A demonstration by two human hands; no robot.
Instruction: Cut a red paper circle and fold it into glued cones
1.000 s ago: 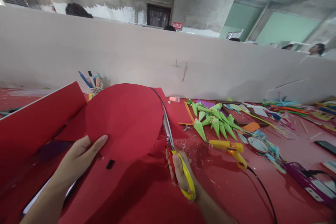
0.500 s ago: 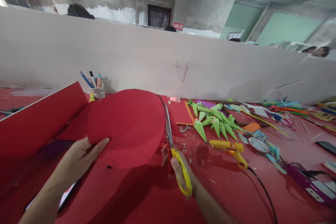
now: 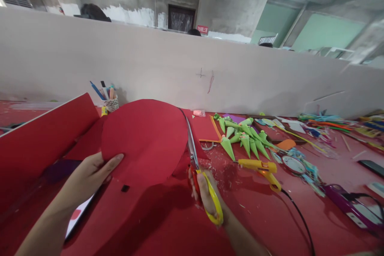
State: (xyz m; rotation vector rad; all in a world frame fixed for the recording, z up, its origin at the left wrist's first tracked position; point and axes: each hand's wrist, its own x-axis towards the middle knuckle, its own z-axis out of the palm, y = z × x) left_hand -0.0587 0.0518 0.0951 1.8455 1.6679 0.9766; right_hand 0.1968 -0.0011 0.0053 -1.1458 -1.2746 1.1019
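Note:
My left hand [image 3: 97,174] pinches the lower left edge of a large, roughly round sheet of red paper [image 3: 147,140], thumb on top. The sheet is held up above the red table. In my right hand [image 3: 207,192] are scissors [image 3: 214,204] with yellow and red handles, fingers through the loops. Their blades point up and away, lying along the paper's right edge, where a dark line shows. Whether the blades are fully closed I cannot tell. Below the sheet lies a small black piece [image 3: 125,188].
To the right lie green paper cones [image 3: 246,142], a yellow glue gun [image 3: 261,168] with a black cord, and a purple device [image 3: 349,206]. A pen cup [image 3: 111,103] stands by the white partition [image 3: 156,64]. A red board [image 3: 45,136] leans at left; a tablet-like device [image 3: 79,216] lies below.
The scissors and my right hand have shifted slightly right and down. The paper's lower edge has risen and tilted a little, showing more of the small black piece.

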